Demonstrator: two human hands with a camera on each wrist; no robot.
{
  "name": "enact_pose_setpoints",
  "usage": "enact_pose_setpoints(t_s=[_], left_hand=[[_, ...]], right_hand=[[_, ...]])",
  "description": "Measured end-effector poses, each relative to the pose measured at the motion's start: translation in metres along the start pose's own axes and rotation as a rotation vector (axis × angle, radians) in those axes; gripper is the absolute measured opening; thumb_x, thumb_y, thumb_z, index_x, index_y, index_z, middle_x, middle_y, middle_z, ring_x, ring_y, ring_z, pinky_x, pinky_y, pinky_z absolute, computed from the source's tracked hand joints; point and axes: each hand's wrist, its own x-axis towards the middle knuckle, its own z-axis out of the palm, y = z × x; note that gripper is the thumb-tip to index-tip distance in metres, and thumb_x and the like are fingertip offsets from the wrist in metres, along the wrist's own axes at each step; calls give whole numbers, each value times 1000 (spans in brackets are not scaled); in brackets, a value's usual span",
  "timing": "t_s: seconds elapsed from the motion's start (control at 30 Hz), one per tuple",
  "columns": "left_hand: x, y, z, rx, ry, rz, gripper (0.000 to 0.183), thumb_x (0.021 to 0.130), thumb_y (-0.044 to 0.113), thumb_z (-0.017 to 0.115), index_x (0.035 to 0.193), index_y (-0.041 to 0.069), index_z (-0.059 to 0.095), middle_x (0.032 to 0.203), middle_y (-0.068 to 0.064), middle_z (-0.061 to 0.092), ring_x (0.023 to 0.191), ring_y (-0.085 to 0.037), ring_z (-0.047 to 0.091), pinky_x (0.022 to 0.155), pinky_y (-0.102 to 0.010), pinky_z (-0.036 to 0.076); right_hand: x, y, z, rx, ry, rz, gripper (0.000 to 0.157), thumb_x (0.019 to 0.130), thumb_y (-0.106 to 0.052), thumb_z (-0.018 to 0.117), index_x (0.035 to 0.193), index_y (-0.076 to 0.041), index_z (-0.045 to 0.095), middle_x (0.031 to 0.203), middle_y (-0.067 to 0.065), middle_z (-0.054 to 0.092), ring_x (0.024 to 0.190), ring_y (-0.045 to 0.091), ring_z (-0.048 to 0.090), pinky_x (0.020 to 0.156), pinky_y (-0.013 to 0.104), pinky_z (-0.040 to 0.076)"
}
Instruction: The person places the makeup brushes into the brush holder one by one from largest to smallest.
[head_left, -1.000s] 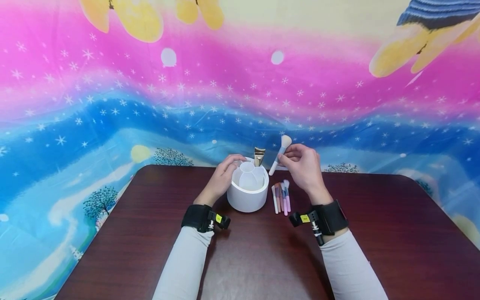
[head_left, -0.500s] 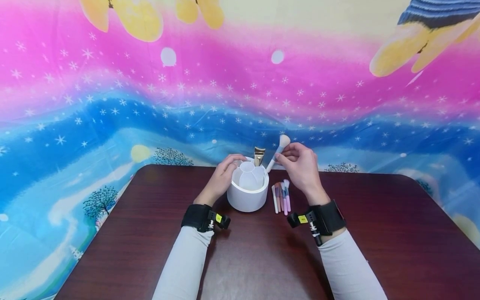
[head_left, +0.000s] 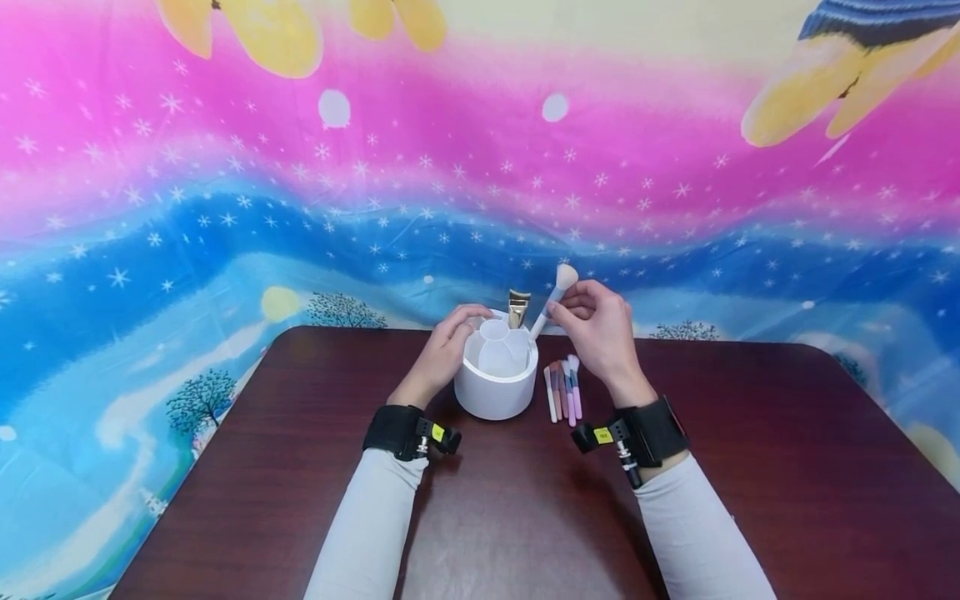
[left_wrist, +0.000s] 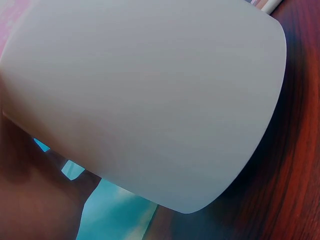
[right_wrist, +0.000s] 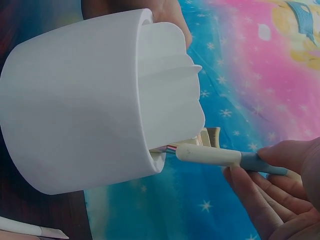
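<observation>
A white round makeup brush holder point(head_left: 493, 398) with a translucent scalloped divider point(head_left: 501, 357) stands on the table. My left hand point(head_left: 444, 354) grips its left side, fingers reaching over the back rim. Between thumb and fingers, my right hand point(head_left: 606, 333) pinches a white and blue-grey makeup brush point(right_wrist: 207, 154), bristles up. The bottom end of its handle is at the holder's right rim, tilted toward the opening. A gold-ended brush point(head_left: 517, 308) stands inside the holder at the back.
Several small makeup brushes point(head_left: 562, 392), white, brown and pink, lie side by side on the dark wood table point(head_left: 495, 517), just right of the holder. A colourful patterned cloth point(head_left: 450, 183) hangs behind the table's far edge.
My right hand has moved left with the makeup brush, bringing its handle end from beside the holder to its rim. The left hand has stayed on the holder.
</observation>
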Motion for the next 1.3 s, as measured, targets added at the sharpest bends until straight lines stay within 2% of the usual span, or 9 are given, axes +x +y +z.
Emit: enact_pose_setpoints(t_s=[0.1, 0.57, 0.97, 1.17, 1.3], left_hand=[[1, 0, 0, -3, 4, 8, 34, 94, -2, 32, 118, -3, 56, 130, -19, 47, 124, -23, 37, 103, -52, 29], [1, 0, -1, 6, -1, 12, 33, 96, -1, 32, 119, -3, 55, 131, -13, 47, 124, -23, 37, 103, -50, 29], [1, -1, 0, 13, 1, 17, 33, 95, -2, 32, 119, -3, 55, 131, -11, 47, 124, -22, 37, 104, -48, 29], [1, -2, 0, -1, -4, 12, 33, 95, -2, 32, 119, -3, 55, 132, -16, 46, 124, -23, 37, 103, -50, 29], [1, -3, 0, -1, -2, 15, 33, 95, -2, 32, 119, -3, 55, 131, -15, 47, 125, -23, 37, 103, -49, 28]], right_hand=[[0, 0, 1, 11, 4, -4, 24, 85, -19, 70, 101, -4, 59, 89, 7, 67, 74, 11, 64, 67, 27, 54], [1, 2, 3, 18, 1, -7, 23, 85, -17, 70, 102, -4, 60, 89, 7, 66, 75, 11, 64, 67, 26, 54], [0, 2, 6, -42, -23, 4, 20, 83, -17, 71, 96, -6, 61, 86, 5, 66, 74, 11, 63, 67, 29, 54], [-1, 3, 9, -56, -48, 14, 22, 83, -19, 72, 96, -5, 61, 85, 5, 66, 73, 11, 63, 66, 31, 54], [-2, 4, 10, -61, -67, 27, 23, 83, -20, 71, 98, -6, 60, 86, 5, 65, 74, 11, 62, 67, 32, 54]])
